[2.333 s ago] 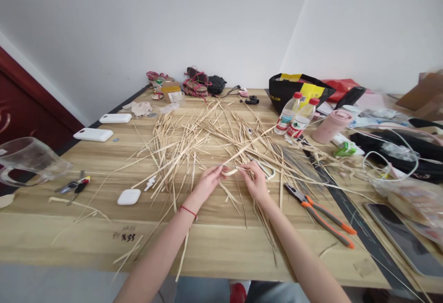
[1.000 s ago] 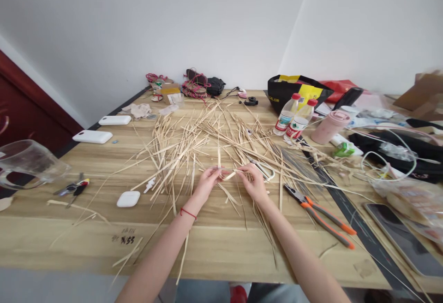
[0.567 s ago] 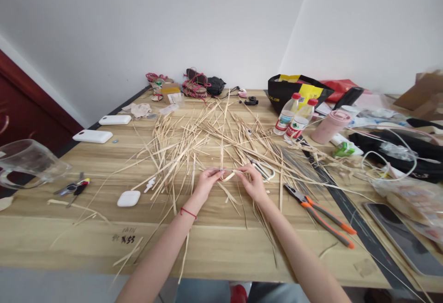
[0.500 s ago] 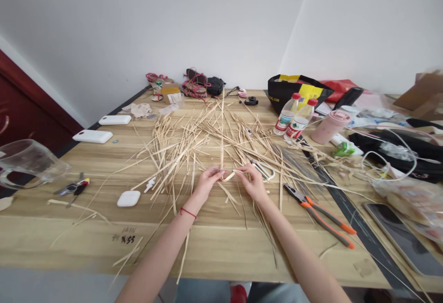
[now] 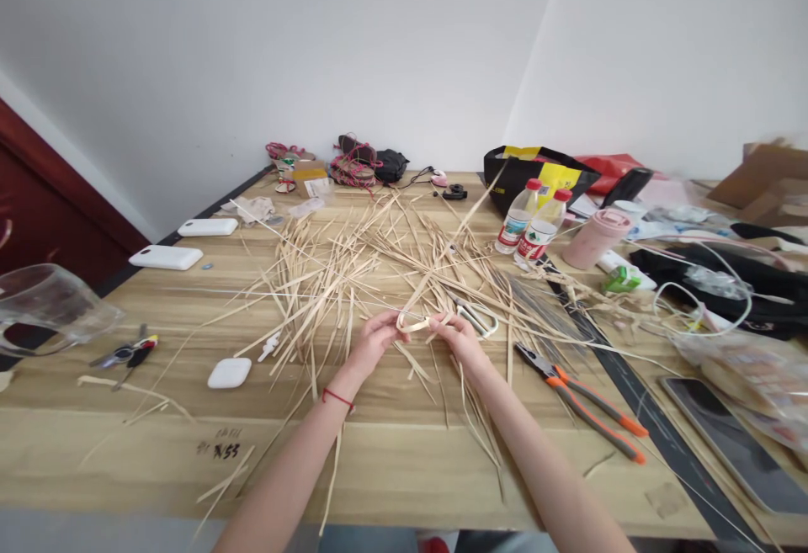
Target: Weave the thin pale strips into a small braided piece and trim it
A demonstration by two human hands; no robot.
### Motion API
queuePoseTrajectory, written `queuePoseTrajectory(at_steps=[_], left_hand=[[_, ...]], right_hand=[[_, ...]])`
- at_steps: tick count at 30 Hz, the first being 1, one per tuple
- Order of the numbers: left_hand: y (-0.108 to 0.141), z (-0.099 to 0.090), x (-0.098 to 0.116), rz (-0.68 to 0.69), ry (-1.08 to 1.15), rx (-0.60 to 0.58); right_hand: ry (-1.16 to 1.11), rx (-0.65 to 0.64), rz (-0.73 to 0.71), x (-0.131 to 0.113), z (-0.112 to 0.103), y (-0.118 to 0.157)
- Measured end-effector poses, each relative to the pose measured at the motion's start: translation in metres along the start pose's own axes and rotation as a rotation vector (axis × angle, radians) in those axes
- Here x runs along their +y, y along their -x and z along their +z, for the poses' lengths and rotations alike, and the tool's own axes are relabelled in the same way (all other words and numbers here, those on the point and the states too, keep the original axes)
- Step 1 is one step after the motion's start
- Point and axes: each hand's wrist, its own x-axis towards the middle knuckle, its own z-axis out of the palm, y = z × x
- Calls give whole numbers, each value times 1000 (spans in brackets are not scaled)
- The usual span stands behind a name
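Between my two hands a pale, flat woven strip (image 5: 417,326) is bent into a small loop, with a long end slanting away up to the right. My left hand (image 5: 377,341), with a red cord at the wrist, pinches the loop's left side. The fingers of my right hand (image 5: 457,337) are closed on its right side. Thin whitish strands run out from the loop toward the upper left. Under and beyond the hands lies a loose spread of straw-coloured strips (image 5: 328,275). Scissors with pale handles (image 5: 483,320) lie just beyond my right hand.
Orange-handled pliers (image 5: 581,401) and a phone (image 5: 725,435) lie to the right. Two water bottles (image 5: 536,233), a pink cup (image 5: 597,237) and a black bag (image 5: 505,183) stand behind them. A white earbud case (image 5: 229,373) and a clear pitcher (image 5: 56,305) are on the left.
The strip now shows as a rounder loop, and its long end has swung from upright to slanting right. Thin strands now stretch out to the left. Both hands stay close together.
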Motion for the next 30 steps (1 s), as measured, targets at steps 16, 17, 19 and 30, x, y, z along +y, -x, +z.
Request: queuePoseTrajectory(at_steps=[16, 17, 19, 30], left_hand=[[0, 11, -17, 66, -6, 236], [1, 14, -18, 58, 37, 247], [2, 18, -19, 47, 121, 258], [3, 20, -20, 35, 209, 279]], right_hand=[[-77, -145, 84, 7, 10, 2], [-73, -142, 91, 7, 10, 2], [-58, -131, 100, 8, 11, 3], [5, -117, 53, 4, 16, 8]])
